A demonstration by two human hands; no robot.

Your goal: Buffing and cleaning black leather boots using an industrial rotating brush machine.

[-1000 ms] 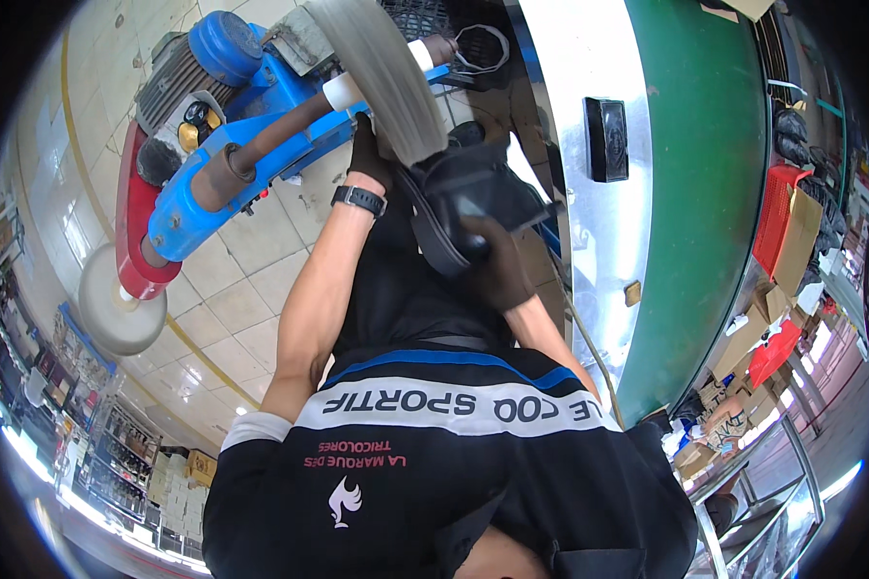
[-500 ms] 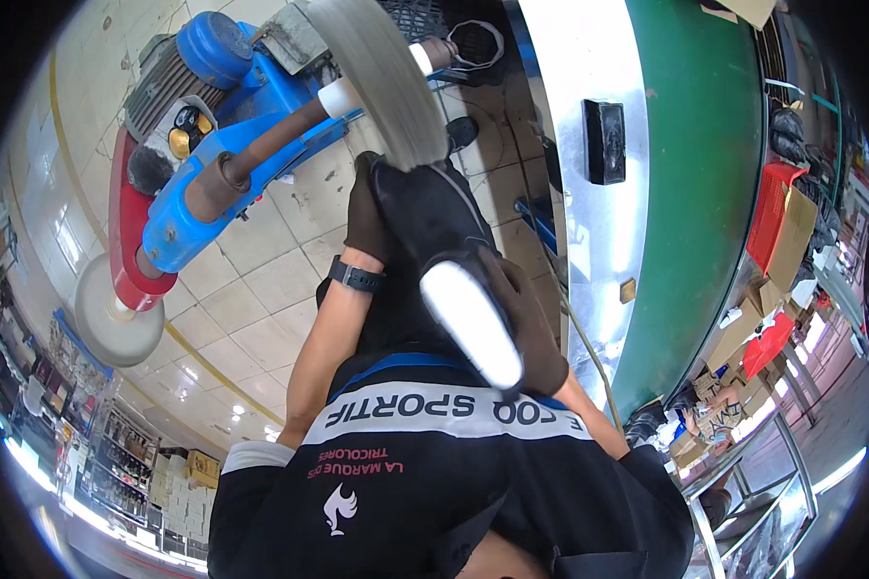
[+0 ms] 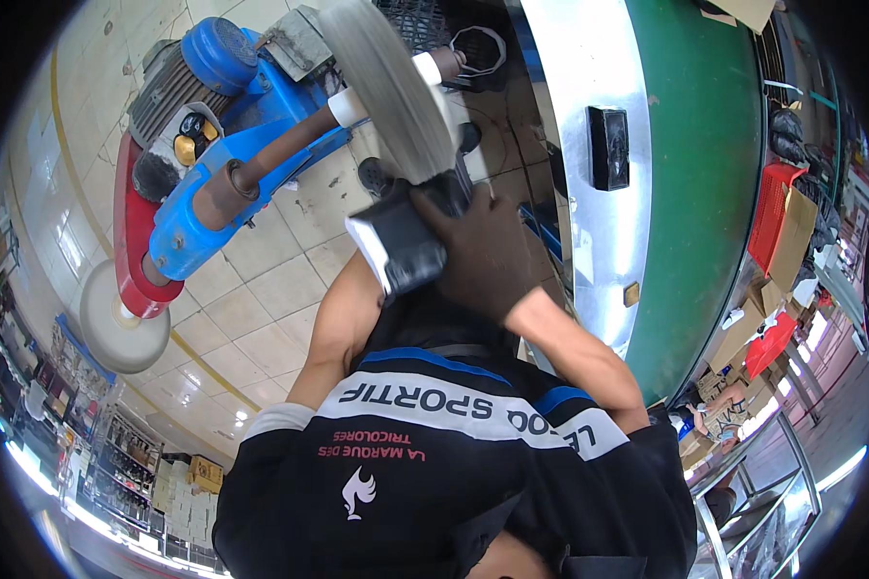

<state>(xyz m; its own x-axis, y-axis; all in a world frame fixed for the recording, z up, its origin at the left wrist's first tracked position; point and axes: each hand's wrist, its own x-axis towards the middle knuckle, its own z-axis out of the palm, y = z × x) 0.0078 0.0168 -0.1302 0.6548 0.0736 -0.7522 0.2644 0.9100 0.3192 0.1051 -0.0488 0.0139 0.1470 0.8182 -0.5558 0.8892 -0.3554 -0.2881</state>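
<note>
A black shoe (image 3: 410,246) with a white part at its left end is held up in front of the spinning pale buffing wheel (image 3: 386,92), its far end at the wheel's lower rim. My right hand (image 3: 488,251), in a dark brown glove, is closed over the shoe's right side. From the left, my bare left forearm (image 3: 343,309) reaches up behind the shoe. The shoe hides my left hand, so its fingers do not show. Motion blurs the shoe and the wheel.
The blue machine (image 3: 198,217) carries the wheel on a brown shaft (image 3: 285,145). A second pale wheel (image 3: 121,318) sits at its left, beside a red guard (image 3: 135,222). On the right runs a green-topped bench (image 3: 695,193) with a metal edge, where a black block (image 3: 608,147) lies.
The shoe has been turned, so its white part has swung from lower right to the left. My right hand has moved up towards the wheel; my left hand has gone behind the shoe.
</note>
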